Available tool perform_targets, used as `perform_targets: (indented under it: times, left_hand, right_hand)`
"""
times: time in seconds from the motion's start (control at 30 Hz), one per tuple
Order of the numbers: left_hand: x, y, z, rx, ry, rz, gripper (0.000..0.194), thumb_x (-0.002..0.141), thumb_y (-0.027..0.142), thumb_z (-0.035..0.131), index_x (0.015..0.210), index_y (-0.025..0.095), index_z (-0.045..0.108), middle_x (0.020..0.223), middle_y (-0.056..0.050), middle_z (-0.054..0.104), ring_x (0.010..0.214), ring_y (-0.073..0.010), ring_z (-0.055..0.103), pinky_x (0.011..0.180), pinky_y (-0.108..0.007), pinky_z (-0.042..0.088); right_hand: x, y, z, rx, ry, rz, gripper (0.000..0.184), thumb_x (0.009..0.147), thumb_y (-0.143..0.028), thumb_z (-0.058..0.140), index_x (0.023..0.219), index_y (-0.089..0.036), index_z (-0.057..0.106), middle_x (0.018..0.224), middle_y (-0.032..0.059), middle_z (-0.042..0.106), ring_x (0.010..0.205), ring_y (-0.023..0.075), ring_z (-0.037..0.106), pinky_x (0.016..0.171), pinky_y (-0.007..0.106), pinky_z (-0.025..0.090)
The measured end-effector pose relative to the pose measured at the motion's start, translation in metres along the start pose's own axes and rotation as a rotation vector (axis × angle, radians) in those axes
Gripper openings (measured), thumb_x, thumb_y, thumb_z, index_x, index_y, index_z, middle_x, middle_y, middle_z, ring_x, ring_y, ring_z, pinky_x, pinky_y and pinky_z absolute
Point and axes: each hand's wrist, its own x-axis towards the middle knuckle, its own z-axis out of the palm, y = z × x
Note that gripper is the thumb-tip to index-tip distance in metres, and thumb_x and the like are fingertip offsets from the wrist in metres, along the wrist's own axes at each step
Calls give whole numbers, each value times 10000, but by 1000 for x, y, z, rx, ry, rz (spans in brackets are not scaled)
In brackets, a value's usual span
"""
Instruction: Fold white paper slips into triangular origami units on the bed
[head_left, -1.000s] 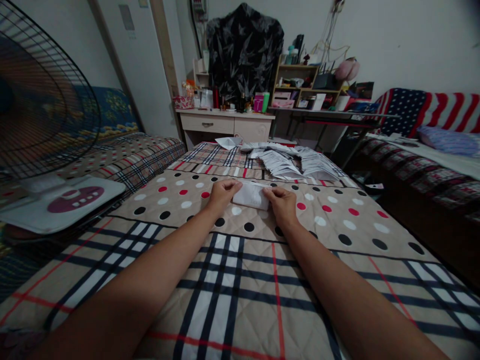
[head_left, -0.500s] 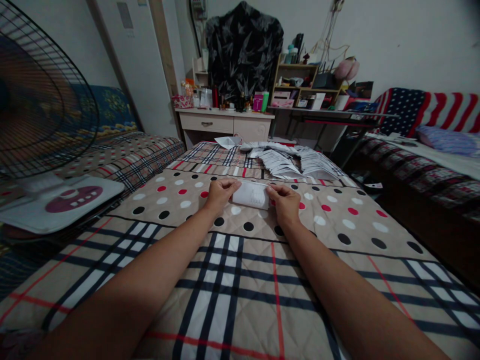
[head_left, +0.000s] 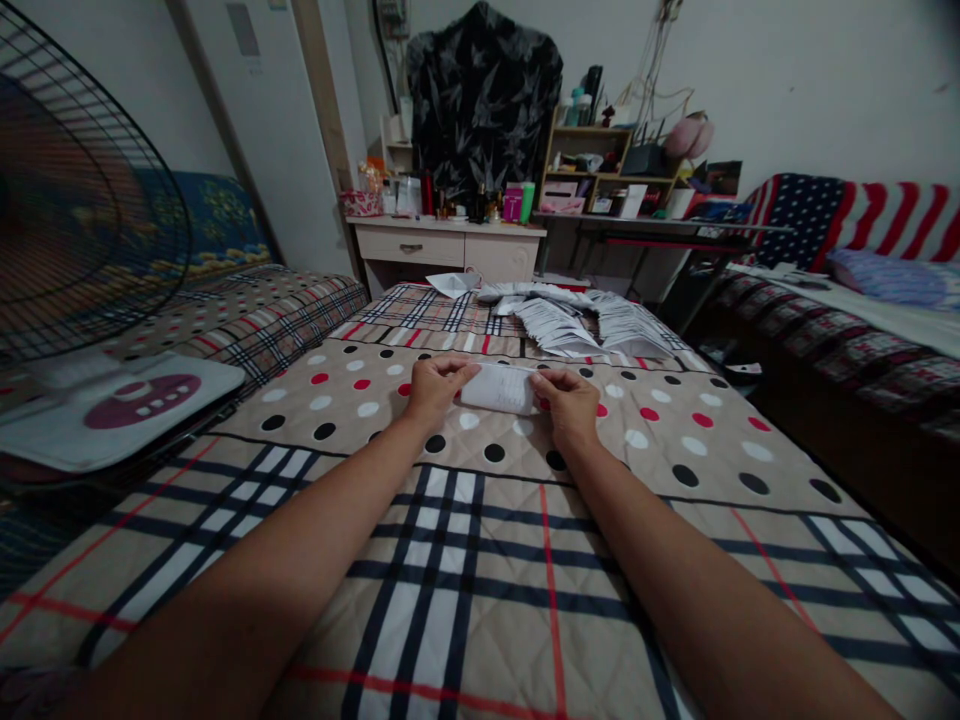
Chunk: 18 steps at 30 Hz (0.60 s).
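A small white sheet of paper (head_left: 496, 388) with faint print on it is held just over the bedspread (head_left: 517, 560), in the middle of the view. My left hand (head_left: 436, 388) pinches its left upper corner between thumb and fingers. At the opposite corner, my right hand (head_left: 566, 400) grips the paper the same way. Beyond the hands, fanned stacks of white folded papers (head_left: 559, 328) lie on the far part of the bed. One single white paper (head_left: 452, 284) rests apart, to the left of those stacks.
An electric fan (head_left: 82, 200) stands close on the left, its base (head_left: 142, 400) beside the bed. Behind the bed are a white dresser (head_left: 420, 246) crowded with bottles and a small wooden shelf (head_left: 592, 135). Another bed (head_left: 885, 320) is at the right.
Both hands keep their hold on the paper, which is tilted slightly differently and shows more of its print. The whole view has shifted a little.
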Motion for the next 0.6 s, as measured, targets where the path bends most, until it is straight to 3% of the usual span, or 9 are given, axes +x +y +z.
perform_targets:
  times: [0.6]
  left_hand:
    - [-2,3,1,38,0,-76,251,629,347,804,724,122,747,696,-60,712,608,-154,620,553,-242,478]
  right_hand:
    - [0,0,0,-57,54,-66,228,560,-286,804,678,-136,680,616,14,655,537,129,557,485,236,421]
